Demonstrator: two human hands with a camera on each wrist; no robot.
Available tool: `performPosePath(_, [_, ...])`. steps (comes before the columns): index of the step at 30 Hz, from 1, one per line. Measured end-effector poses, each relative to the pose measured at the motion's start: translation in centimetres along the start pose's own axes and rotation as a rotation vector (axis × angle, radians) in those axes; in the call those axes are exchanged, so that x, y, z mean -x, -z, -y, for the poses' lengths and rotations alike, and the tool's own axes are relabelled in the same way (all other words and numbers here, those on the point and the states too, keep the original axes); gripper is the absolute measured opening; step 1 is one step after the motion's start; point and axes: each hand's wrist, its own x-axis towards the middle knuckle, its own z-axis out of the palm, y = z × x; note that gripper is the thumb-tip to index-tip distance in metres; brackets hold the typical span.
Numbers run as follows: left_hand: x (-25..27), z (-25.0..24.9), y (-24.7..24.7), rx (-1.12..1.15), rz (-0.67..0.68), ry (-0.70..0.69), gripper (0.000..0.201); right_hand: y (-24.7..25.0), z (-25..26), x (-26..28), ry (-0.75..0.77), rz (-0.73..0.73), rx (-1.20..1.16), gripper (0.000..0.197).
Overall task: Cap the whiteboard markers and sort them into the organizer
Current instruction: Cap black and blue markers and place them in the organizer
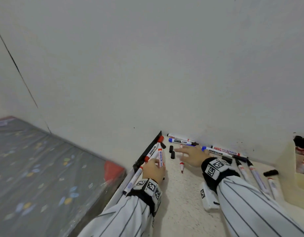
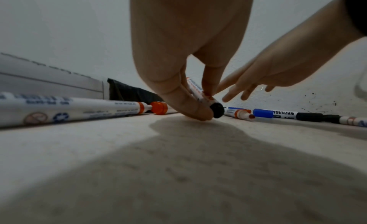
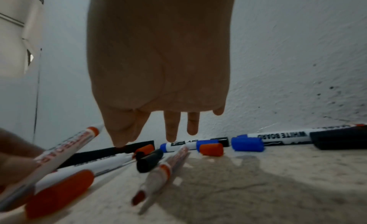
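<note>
My left hand [image 1: 156, 164] pinches a red-banded whiteboard marker [image 1: 160, 155] near the table's left edge, its black end [image 2: 217, 109] low over the surface. My right hand [image 1: 183, 153] hovers with straight, spread fingers [image 3: 171, 130] and holds nothing. Under it lie an uncapped red marker [image 1: 181, 165], a loose red cap [image 3: 211, 149], a blue cap [image 3: 247, 144] and a black cap [image 3: 149, 160]. Two more black caps [image 1: 172, 152] lie just left of its fingertips. The cream organizer [image 1: 288, 168] stands at the far right with red-and-white markers inside.
More markers lie along the wall [image 1: 181, 139], and several uncapped ones [image 1: 250, 173] lie between my right wrist and the organizer. A capped red marker [image 2: 79, 109] rests against the black strip [image 1: 147, 149] at the table's left edge. A white eraser [image 1: 208, 197] sits under my right forearm.
</note>
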Motion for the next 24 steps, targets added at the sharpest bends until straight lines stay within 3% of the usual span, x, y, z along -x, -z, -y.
performPosePath(5, [0.3,-0.1,-0.7,-0.062,0.001,-0.054,0.024,-1.5,2.6,-1.1,-0.007,0.094,0.134,0.047])
performPosePath(14, [0.4,0.2,-1.2,-0.019,0.036,-0.051,0.023,-2.7,3.1,-1.4,-0.052,0.033,0.191,0.043])
performPosePath(17, [0.3,0.1,-1.1,0.005,0.032,-0.064,0.024,-2.6,2.9,-1.3,-0.051,-0.158,-0.024,0.031])
performPosePath(20, [0.3,0.0,-1.1,0.024,0.028,-0.101,0.027,-1.9,1.9,-1.2,-0.007,-0.353,-0.349,0.004])
performPosePath(24, [0.3,0.0,-1.4,0.039,0.057,-0.167,0.025,-0.7,0.5,-0.5,0.018,-0.44,-0.563,0.016])
